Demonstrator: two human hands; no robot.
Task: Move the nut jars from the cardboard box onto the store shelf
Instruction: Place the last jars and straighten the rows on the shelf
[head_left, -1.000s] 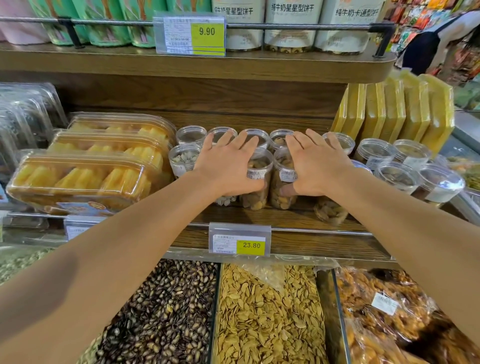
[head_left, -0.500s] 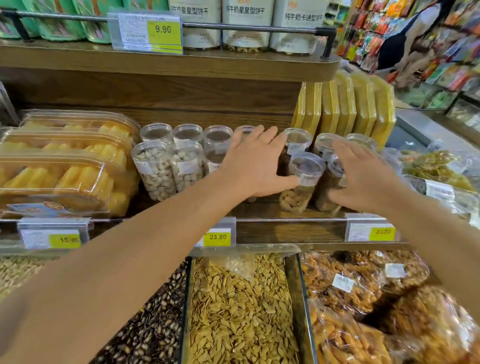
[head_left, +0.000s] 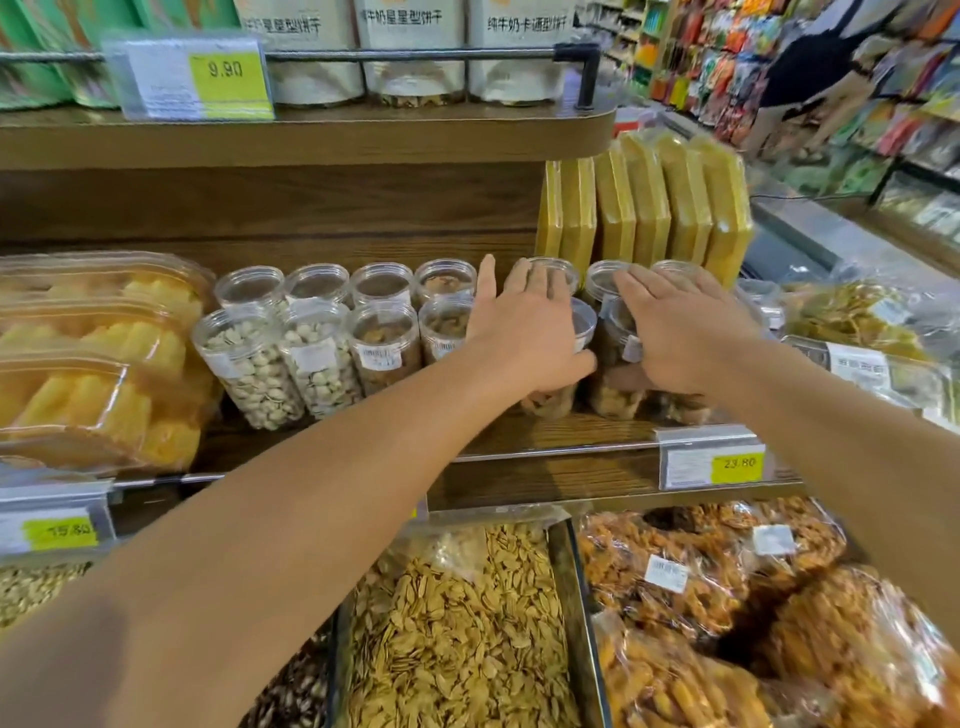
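Observation:
Clear plastic nut jars stand in two rows on the wooden shelf (head_left: 571, 436); at the left end are pistachio jars (head_left: 249, 364). My left hand (head_left: 524, 332) lies over a front-row jar of brown nuts (head_left: 550, 400), thumb wrapped around its side and fingers spread toward the back row. My right hand (head_left: 685, 332) covers the neighbouring jar (head_left: 615, 395) and the jars behind it, its thumb hidden. The two hands are close together. The cardboard box is out of view.
Yellow flat packs (head_left: 649, 208) stand upright behind the jars. Clear trays of yellow pastry (head_left: 93, 374) fill the shelf's left. A price tag (head_left: 711, 460) hangs on the shelf rail. Below are a seed bin (head_left: 457, 623) and bagged snacks (head_left: 701, 571). A person (head_left: 810, 67) stands far right.
Both hands have moved right along the shelf, from the middle jars to jars nearer the yellow packs. The view has turned right with them.

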